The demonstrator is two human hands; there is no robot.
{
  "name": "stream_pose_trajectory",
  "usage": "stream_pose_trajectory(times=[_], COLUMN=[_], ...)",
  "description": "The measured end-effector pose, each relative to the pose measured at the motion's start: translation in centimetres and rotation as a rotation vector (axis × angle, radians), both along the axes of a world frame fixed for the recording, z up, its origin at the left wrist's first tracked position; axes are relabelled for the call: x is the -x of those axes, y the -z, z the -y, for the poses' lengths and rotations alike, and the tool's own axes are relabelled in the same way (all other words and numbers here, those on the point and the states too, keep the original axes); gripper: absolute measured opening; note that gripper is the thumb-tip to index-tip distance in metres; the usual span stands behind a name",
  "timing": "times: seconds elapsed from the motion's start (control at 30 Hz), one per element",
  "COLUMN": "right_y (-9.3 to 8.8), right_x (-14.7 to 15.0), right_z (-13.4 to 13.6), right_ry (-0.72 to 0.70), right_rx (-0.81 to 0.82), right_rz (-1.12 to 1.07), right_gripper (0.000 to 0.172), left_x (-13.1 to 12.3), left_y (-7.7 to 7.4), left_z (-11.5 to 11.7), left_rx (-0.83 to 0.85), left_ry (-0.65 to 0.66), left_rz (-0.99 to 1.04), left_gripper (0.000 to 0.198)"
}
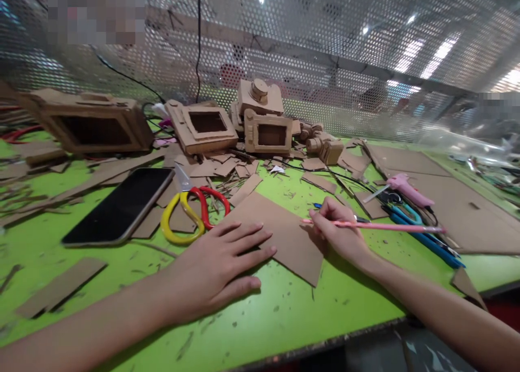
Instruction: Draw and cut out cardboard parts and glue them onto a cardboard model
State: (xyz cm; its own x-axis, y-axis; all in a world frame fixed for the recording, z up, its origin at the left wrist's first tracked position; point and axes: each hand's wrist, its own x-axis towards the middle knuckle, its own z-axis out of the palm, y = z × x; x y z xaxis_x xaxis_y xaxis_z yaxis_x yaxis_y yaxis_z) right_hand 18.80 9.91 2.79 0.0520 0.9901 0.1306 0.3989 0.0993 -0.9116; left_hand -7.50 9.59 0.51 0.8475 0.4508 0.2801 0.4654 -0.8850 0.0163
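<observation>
A flat piece of cardboard lies on the green table. My left hand rests on its near left edge, palm down, fingers stretched out and spread. A pink pencil is pinched in my right hand, its tip touching or just over the cardboard's right part. The pencil's rear end points right. Just left of the cardboard lie scissors with one yellow and one red handle. A blue-handled tool, partly hidden, shows behind my right hand.
A black phone lies at left. Cardboard camera models stand along the back, before a perforated metal screen. A pink glue gun, blue-handled pliers and a large cardboard sheet are at right. Scraps litter the table.
</observation>
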Motion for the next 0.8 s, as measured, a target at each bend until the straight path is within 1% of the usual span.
stream_pose_trajectory(times=[0.1,0.17,0.23,0.33,0.4,0.53,0.67,0.73,0.8], right_y=[0.6,0.9,1.1,1.0,0.9,0.9,0.8,0.7,0.7], right_x=[-0.6,-1.0,-1.2,-1.3,-1.2,-1.3,-1.3,-1.3,-1.2], right_z=[0.8,1.0,1.0,0.8,0.7,0.8,1.0,1.1,1.1], right_ry=[0.021,0.025,0.011,-0.032,-0.038,-0.016,-0.063,-0.069,-0.043], right_rx=[0.008,-0.019,-0.009,0.039,0.043,0.015,-0.027,-0.036,-0.034], right_rz=[-0.034,0.022,0.095,0.164,0.202,0.297,0.394,0.411,0.405], right_gripper=[0.033,0.034,0.035,0.035,0.034,0.032,0.033,0.033,0.033], left_x=[0.1,0.1,0.1,0.0,0.0,0.0,0.0,0.0,0.0], left_y=[0.0,0.0,0.1,0.1,0.1,0.1,0.1,0.1,0.1], left_z=[-0.1,-0.2,-0.2,-0.2,-0.2,-0.2,-0.2,-0.3,-0.3], left_rx=[0.009,0.024,0.050,0.086,0.093,0.101,0.109,0.104,0.098], left_ry=[-0.001,0.002,0.007,0.011,0.013,0.013,0.016,0.017,0.016], left_rz=[0.013,0.019,0.039,0.066,0.065,0.074,0.094,0.090,0.077], left_gripper=[0.049,0.049,0.048,0.048,0.048,0.047,0.046,0.046,0.046])
